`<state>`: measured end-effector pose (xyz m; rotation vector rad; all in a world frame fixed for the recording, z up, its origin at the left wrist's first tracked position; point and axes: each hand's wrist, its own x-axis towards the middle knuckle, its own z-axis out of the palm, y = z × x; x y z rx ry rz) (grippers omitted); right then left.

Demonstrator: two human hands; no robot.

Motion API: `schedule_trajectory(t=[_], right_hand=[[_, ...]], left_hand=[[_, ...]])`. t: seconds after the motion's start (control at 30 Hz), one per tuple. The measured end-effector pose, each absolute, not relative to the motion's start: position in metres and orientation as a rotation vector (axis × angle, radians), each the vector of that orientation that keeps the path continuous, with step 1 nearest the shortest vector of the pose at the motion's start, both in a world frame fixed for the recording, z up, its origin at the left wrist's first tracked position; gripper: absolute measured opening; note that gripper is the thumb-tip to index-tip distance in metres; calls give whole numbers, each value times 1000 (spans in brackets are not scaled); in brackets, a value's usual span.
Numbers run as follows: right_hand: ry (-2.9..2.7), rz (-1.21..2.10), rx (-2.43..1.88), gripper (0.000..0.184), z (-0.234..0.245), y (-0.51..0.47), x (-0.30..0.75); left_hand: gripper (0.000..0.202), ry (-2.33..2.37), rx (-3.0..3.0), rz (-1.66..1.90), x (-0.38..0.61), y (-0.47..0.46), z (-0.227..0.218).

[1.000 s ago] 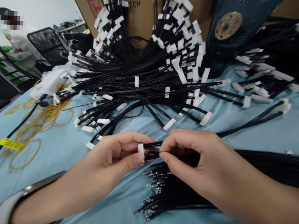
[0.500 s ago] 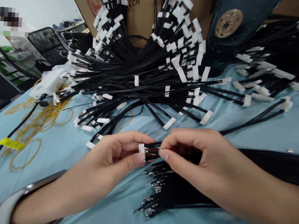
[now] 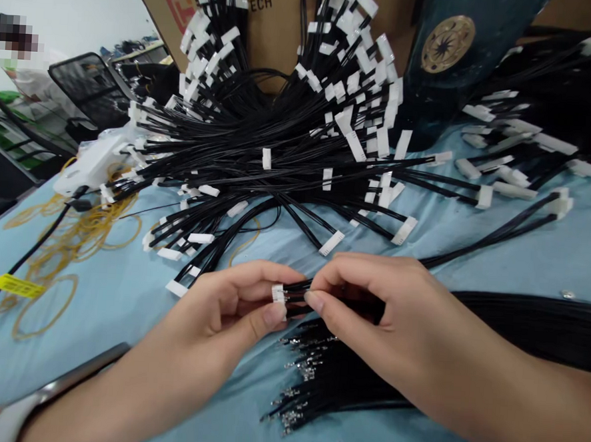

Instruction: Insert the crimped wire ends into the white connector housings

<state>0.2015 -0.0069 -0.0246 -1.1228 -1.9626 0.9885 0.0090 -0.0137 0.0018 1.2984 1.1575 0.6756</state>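
Between thumb and fingers my left hand [image 3: 243, 304] pinches a small white connector housing [image 3: 278, 301], held upright. Black wires run out of the housing toward the right. My right hand [image 3: 365, 305] is closed in a pinch on a black wire [image 3: 297, 298] right beside the housing; whether its metal tip is inside the housing I cannot tell. Under and past my right hand lies a thick bundle of loose black wires [image 3: 350, 378], their bare crimped metal terminals [image 3: 296, 381] pointing left.
A large heap of finished black cables [image 3: 260, 139] with white connectors lies behind my hands, against a cardboard box [image 3: 274, 43]. A dark blue bottle [image 3: 434, 76] stands right of it. Yellow rubber bands [image 3: 74, 241] and a power strip [image 3: 91, 165] lie left. A person sits far left.
My right hand has moved slightly left, closer to the connector housing with the pinched wire. The whole view has shifted a little; my left hand keeps its hold.
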Motion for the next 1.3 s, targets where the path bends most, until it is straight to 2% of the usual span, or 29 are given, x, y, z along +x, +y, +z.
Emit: schedule_trajectory(t=[0.3,0.4,0.63,0.93,1.3], right_hand=[[-2074,745,-1193,16,-30,-12,203],[-2084,720,-1173,16,-31,-13,202],[-2063,815,-1059,24,-29,-16,199],[-1911,960,-1075,21,-21,-10,201],[-1954,974,-1135,21,-22,-11,202]], left_hand=[[22,1344,1547,755,8,-25,-6],[23,1404,1608,665,7,-28,-7],[23,1409,1672,587,8,-29,-6],[17,1210,1289,647,16,-15,4],[20,1200,1293,688,13,-19,3]])
